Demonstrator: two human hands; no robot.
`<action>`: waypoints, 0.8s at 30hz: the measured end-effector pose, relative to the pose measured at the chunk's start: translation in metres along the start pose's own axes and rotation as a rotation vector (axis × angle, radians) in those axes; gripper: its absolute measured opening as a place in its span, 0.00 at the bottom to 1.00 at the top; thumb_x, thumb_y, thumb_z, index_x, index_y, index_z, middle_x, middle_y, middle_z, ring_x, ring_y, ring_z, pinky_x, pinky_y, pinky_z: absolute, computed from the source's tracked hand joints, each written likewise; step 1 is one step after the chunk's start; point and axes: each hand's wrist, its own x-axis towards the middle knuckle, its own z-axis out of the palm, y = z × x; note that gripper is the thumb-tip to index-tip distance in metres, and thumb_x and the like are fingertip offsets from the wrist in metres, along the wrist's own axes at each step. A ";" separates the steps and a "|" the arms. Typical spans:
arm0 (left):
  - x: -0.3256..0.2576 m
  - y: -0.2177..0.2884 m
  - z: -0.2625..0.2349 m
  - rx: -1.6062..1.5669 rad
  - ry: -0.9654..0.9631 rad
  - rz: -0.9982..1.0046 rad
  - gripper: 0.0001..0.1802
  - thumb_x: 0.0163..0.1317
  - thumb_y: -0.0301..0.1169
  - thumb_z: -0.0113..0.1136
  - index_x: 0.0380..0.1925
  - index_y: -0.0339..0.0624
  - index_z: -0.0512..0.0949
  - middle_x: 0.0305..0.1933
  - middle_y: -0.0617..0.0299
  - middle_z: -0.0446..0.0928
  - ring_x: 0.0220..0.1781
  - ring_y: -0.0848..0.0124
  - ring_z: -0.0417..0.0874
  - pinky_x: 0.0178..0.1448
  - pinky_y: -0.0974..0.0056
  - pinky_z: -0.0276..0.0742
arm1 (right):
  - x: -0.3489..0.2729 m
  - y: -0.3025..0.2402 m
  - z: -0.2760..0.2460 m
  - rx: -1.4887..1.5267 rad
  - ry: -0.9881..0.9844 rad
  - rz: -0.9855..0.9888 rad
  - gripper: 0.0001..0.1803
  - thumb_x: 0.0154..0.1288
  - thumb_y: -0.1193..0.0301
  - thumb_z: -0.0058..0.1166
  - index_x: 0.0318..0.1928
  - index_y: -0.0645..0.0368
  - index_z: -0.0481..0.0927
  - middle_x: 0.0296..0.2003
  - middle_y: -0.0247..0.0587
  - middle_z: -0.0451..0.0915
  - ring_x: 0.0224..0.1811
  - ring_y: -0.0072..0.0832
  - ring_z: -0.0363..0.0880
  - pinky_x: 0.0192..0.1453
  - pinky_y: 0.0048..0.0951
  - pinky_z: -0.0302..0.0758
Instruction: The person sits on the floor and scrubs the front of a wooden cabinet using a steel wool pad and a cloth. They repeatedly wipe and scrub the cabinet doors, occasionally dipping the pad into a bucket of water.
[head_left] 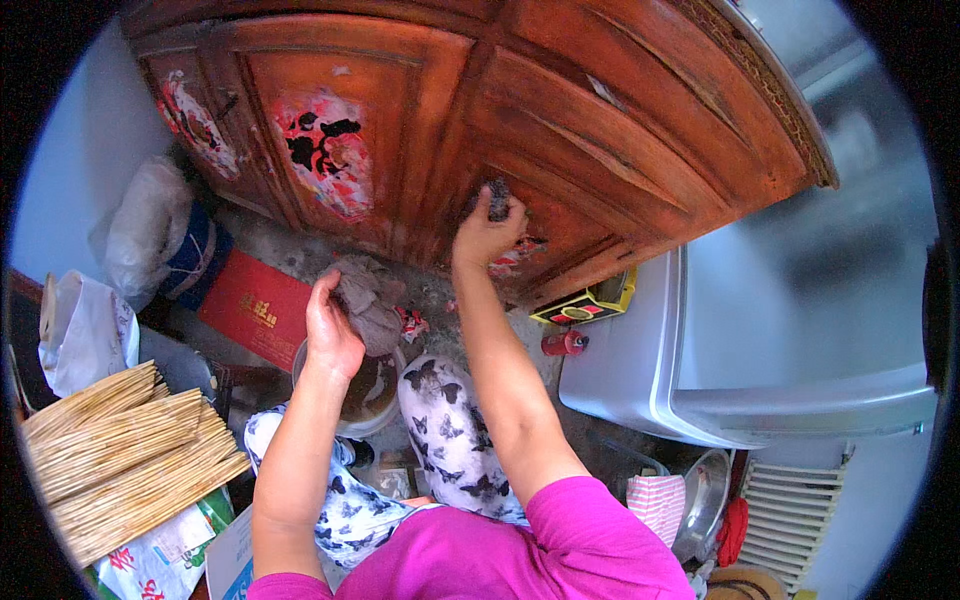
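My right hand grips a dark, rough scouring pad and presses it against a lower door panel of the brown wooden cabinet. Just beneath that hand, torn scraps of a red, white and black sticker cling to the panel. In my left hand hangs a crumpled grey-brown rag, over a bucket of murky water between my legs. A larger half-scraped sticker marks the middle door, and another patch is on the door at far left.
A red box lies on the floor at left, near bundled reed sticks and plastic bags. To the right stand a pale grey appliance, a yellow-black box and a red can. Peeled scraps lie beside the bucket.
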 end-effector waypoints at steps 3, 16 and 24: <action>-0.006 0.003 -0.001 -0.003 -0.004 -0.004 0.24 0.68 0.46 0.58 0.58 0.43 0.78 0.60 0.58 0.82 0.62 0.55 0.81 0.71 0.47 0.73 | 0.022 0.004 -0.030 0.052 -0.057 0.152 0.20 0.67 0.63 0.71 0.47 0.64 0.77 0.49 0.42 0.77 0.52 0.32 0.73 0.60 0.35 0.71; -0.006 0.004 0.001 -0.028 -0.017 -0.013 0.24 0.70 0.45 0.55 0.59 0.43 0.78 0.60 0.56 0.83 0.62 0.55 0.81 0.70 0.47 0.73 | 0.016 0.017 -0.045 -0.124 -0.123 -0.119 0.20 0.66 0.62 0.71 0.46 0.64 0.78 0.45 0.49 0.78 0.50 0.42 0.74 0.59 0.43 0.70; -0.013 0.003 0.009 -0.018 -0.005 0.002 0.23 0.70 0.45 0.55 0.57 0.43 0.78 0.59 0.57 0.83 0.60 0.56 0.82 0.69 0.48 0.74 | 0.050 -0.008 -0.057 0.418 0.248 0.301 0.21 0.69 0.66 0.68 0.53 0.66 0.76 0.51 0.53 0.78 0.53 0.42 0.76 0.62 0.45 0.74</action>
